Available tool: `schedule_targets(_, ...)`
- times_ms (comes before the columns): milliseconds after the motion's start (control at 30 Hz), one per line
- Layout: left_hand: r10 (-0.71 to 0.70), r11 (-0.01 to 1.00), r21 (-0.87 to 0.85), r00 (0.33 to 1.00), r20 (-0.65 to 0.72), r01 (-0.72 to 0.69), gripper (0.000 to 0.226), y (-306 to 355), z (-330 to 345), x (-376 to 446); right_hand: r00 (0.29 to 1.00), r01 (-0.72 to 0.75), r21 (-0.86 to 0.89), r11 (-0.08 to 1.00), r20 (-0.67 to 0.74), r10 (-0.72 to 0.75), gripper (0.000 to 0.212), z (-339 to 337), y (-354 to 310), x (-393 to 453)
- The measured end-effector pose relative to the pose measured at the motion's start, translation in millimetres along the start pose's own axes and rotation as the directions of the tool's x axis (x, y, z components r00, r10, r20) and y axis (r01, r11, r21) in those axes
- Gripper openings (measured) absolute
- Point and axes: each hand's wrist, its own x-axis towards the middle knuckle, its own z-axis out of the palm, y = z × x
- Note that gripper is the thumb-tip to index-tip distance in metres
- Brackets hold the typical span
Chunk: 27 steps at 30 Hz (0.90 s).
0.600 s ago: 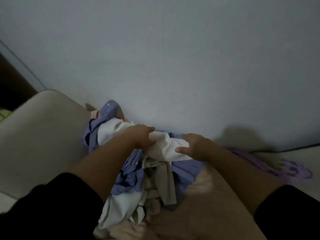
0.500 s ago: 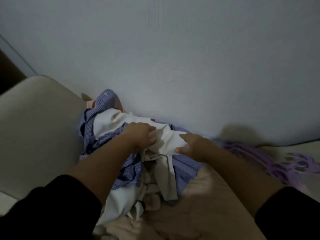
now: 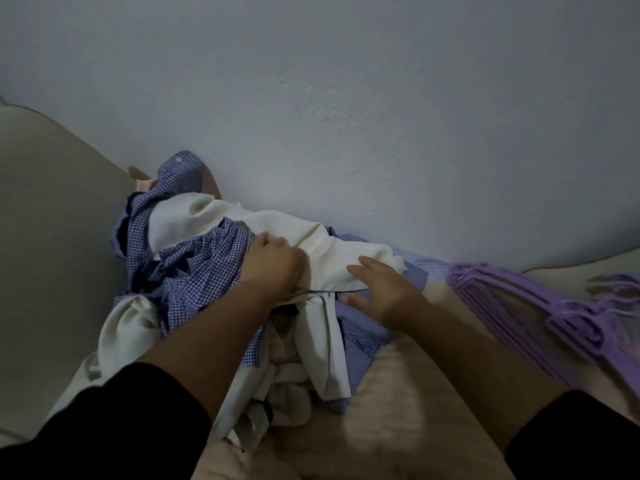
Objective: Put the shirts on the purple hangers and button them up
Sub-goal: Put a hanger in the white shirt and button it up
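Two hands work the shirts (image 3: 194,271): left hand (image 3: 273,268) still clenches the white shirt (image 3: 332,251); right hand (image 3: 377,289), now flatter, presses beside it. Hangers (image 3: 540,306) lie untouched right: sorting only.

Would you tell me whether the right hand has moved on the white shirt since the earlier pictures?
Cannot tell: the camera shifted, and the right hand lies at the white shirt edge as before.

Matt cloth shirts (image 3: 207,265) (checked, plain) — smooth plastic hangers (image 3: 540,306).

cream shirt (image 3: 277,233); blue gingham shirt (image 3: 204,268); blue striped shirt (image 3: 360,327); purple hangers (image 3: 540,306); black sleeves (image 3: 114,427)
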Motion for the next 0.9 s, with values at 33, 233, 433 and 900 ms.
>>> schedule_targets(33,-0.018,0.999,-0.035,1.000,-0.001,0.018,0.025,-0.5,1.3,0.7,1.000,0.001,0.004,1.000,-0.011,-0.001,0.065,-0.9,0.5,-1.3)
schedule_targets(233,0.032,0.985,-0.168,0.995,-0.092,-0.047,0.035,0.3,3.7,-0.8,0.992,0.067,-0.015,0.998,-0.103,-0.069,0.061,-4.2,-5.6,3.4)
schedule_targets(433,-0.053,0.997,-0.046,0.998,0.024,0.054,0.092,-34.2,6.0,-17.2,0.978,0.156,-0.025,0.987,-0.134,-0.158,0.071,1.4,-26.2,25.8)
schedule_targets(900,-0.106,0.951,-0.304,0.979,-0.171,0.050,0.085,-99.4,19.4,-44.3,0.988,-0.013,-0.139,0.990,-0.157,-0.009,0.034,12.9,-91.0,88.0)
